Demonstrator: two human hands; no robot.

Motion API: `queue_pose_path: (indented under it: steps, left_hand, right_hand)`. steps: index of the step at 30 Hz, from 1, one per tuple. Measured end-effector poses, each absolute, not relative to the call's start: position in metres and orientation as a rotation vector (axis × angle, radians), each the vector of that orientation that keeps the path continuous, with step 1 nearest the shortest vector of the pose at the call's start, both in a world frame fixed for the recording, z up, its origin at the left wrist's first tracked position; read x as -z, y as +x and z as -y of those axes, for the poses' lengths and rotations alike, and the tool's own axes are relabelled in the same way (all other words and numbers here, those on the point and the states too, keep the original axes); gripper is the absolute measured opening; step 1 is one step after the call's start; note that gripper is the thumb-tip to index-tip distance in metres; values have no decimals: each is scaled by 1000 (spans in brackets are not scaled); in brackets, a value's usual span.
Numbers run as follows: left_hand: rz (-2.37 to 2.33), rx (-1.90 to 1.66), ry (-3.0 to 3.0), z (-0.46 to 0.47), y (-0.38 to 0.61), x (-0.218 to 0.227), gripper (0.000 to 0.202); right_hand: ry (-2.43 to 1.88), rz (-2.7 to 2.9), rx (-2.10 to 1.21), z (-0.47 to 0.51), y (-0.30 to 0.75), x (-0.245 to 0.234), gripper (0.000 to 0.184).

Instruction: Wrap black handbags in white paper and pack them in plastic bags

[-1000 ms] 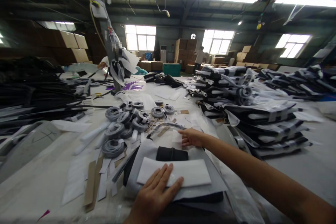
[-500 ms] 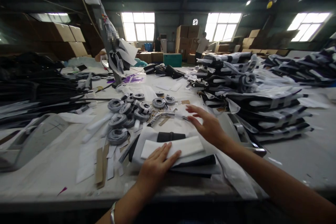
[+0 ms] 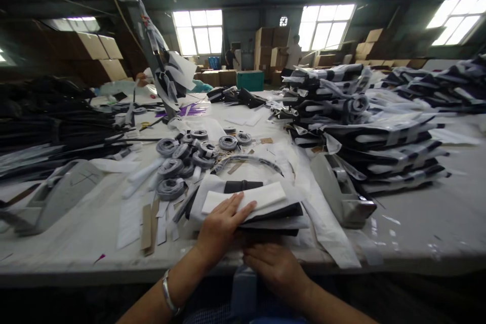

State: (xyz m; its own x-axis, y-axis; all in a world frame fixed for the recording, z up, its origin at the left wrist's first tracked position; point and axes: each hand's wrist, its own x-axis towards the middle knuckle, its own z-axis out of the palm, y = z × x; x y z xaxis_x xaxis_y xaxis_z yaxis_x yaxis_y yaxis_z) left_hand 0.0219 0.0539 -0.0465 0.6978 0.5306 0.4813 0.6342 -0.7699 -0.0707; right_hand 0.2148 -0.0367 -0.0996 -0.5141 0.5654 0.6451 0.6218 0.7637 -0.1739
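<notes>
My left hand [image 3: 224, 217] lies flat on a folded white pad [image 3: 266, 197], fingers stretched out. The pad rests on a folded bundle [image 3: 292, 211] of black and grey-white material at the table's front. My right hand [image 3: 277, 266] is at the bundle's near edge, low by the table edge, its fingers curled together. What they grip is hidden. A pale grey strip [image 3: 244, 286] hangs just below those fingertips. Behind the bundle, a dark cord in clear wrap [image 3: 250, 158] lies in an arc.
Coiled grey straps [image 3: 169, 189] and cardboard strips [image 3: 146, 228] lie left of the bundle. A grey tape dispenser [image 3: 337, 192] stands to the right, before stacked black-and-white bundles [image 3: 395, 154]. Another grey dispenser [image 3: 56, 195] is at left. A post [image 3: 152, 45] rises behind.
My right hand has come down and back from above the wrapped cord to the bundle's near edge, and its fingers have closed. My left hand stays on the pad.
</notes>
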Motion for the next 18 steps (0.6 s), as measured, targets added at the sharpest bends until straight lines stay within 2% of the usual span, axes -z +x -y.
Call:
queue_pose_path:
  steps: [7,15,18]
  left_hand:
    - [885,667,-2574,-41,22,53,60]
    - [984,748,-2423,-23,20,55,54]
    - [1006,768,-2399,-17,23,60,50]
  right_hand:
    - [-921,2230,129,58,242,78,36]
    - [-808,2331,230,56,243,90,29]
    - [-712,2387,185,52,239,78,25]
